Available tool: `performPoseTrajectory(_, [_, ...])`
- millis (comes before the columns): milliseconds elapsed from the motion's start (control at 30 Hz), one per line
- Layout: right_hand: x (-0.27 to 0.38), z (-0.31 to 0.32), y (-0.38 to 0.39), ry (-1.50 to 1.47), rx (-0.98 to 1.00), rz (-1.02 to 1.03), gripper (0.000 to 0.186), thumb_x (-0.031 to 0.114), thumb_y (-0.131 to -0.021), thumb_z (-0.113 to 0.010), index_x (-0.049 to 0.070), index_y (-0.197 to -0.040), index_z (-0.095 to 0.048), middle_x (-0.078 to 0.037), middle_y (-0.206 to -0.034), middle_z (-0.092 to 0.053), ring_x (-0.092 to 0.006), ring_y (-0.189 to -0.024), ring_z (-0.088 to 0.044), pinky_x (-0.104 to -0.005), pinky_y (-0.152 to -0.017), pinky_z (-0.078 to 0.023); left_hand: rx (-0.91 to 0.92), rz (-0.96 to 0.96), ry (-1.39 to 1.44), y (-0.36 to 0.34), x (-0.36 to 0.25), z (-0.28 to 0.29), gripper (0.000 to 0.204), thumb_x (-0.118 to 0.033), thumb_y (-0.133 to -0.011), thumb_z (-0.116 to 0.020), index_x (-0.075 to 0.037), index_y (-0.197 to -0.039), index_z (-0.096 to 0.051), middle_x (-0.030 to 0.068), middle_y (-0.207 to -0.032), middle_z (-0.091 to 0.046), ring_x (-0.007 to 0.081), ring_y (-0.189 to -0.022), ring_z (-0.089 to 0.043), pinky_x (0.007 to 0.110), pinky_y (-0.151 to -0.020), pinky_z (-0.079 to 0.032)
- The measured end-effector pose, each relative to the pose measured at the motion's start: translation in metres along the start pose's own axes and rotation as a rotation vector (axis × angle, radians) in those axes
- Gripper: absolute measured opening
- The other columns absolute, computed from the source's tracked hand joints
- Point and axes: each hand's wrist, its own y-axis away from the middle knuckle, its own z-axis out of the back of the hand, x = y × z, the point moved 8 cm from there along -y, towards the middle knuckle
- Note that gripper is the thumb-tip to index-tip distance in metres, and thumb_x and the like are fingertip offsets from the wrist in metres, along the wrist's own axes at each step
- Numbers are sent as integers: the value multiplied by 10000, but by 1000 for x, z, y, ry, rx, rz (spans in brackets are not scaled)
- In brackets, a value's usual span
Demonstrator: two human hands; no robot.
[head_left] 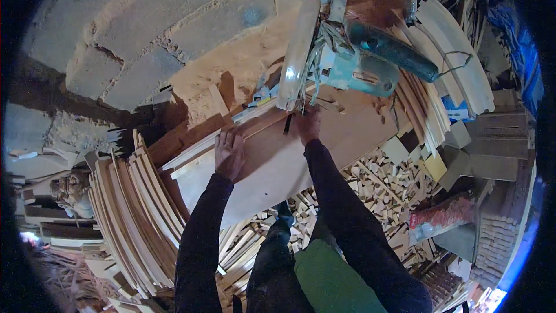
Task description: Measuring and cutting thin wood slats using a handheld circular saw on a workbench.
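My left hand (230, 149) lies on a long wooden strip (197, 149) along the far side of a pale work board (249, 188), its fingers a little apart. To the right, my right hand (308, 126) is closed at the foot of a teal power tool (362, 72) with a dark handle. What its fingers hold, if anything, is hidden. A thin black piece (288, 124) shows just left of that hand. Stringy wood shavings (315, 64) hang beside an upright pale panel (298, 52) at the tool's left.
Curved wooden strips (133, 208) are stacked at the left, and more curved pieces (454, 52) lie at the right. Many small wood offcuts (376, 188) cover the floor beyond my legs. A block wall (174, 11) stands behind, with sawdust (231, 64) before it.
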Motion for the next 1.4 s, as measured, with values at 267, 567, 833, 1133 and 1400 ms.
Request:
performPoseTrajectory(267, [-5,-20,-2,1244,177,344,354,82,-915,-610,16,-1253,-525,-112,-1172,-627,-255,-1083,-605,-374,-943,-490,17,203,-76,9,5,-9,439,-142,-743,-726,-67,-1162,-618,214,-1272,-517,458,-1230,-451,564,-965,-429])
performPoseTrajectory(567, [-30,-17,-16,1006,229,195,301,59,-903,-625,39,-1194,-551,-74,-1093,-666,-196,-1010,-636,-338,-857,-522,-42,138,-328,11,29,-20,507,-249,-670,-770,-184,-1158,-653,197,-1232,-486,462,-1162,-463,626,-978,-394])
performPoseTrajectory(833, [-41,-16,-24,714,106,229,201,181,-975,-579,92,-1155,-590,-50,-1032,-666,-154,-910,-649,-298,-789,-529,47,205,-271,5,25,-22,440,-229,-737,-724,-153,-1160,-631,220,-1198,-491,450,-1110,-474,611,-949,-399])
performPoseTrajectory(1133, [-59,-12,-14,890,264,360,214,252,-1015,-513,72,-1089,-601,-63,-1035,-634,-227,-987,-602,-347,-857,-506,-387,769,715,93,4,23,405,-83,-827,-648,-14,-1220,-575,211,-1393,-425,368,-1212,-500,468,-1020,-443])
performPoseTrajectory(1400, [-75,0,-24,739,412,365,243,297,-1025,-502,83,-980,-608,-40,-964,-594,-229,-943,-572,-402,-811,-487,-665,954,332,216,93,78,423,-7,-796,-575,29,-1204,-467,181,-1091,-446,330,-976,-483,414,-864,-450])
